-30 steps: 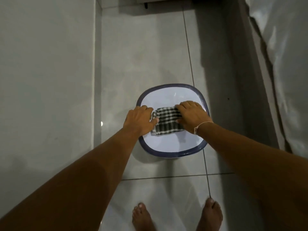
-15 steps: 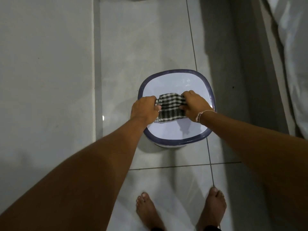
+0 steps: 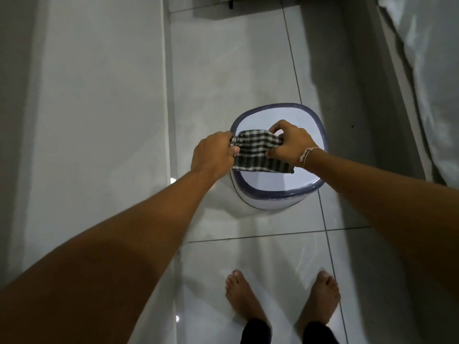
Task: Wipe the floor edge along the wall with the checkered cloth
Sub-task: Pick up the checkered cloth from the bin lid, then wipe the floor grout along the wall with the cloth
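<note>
The checkered cloth (image 3: 258, 152), dark green and white, hangs stretched between both hands above a white stool with a purple-grey rim (image 3: 278, 193). My left hand (image 3: 213, 153) grips its left end in a fist. My right hand (image 3: 290, 144) pinches its right end, a thin bracelet on that wrist. The cloth's lower edge droops toward the stool top. The floor edge (image 3: 169, 95) runs along the grey wall (image 3: 87, 108) on the left.
Glossy white floor tiles (image 3: 223, 70) stretch ahead. My bare feet (image 3: 283, 299) stand at the bottom. A white plastic-covered bulk (image 3: 437, 78) and a dark ledge (image 3: 360, 83) line the right side. A dark fitting (image 3: 231, 3) sits at the far wall.
Both hands have lifted the cloth off the stool top and pulled it taut between them; it lay flat on the stool before. The view has tilted slightly.
</note>
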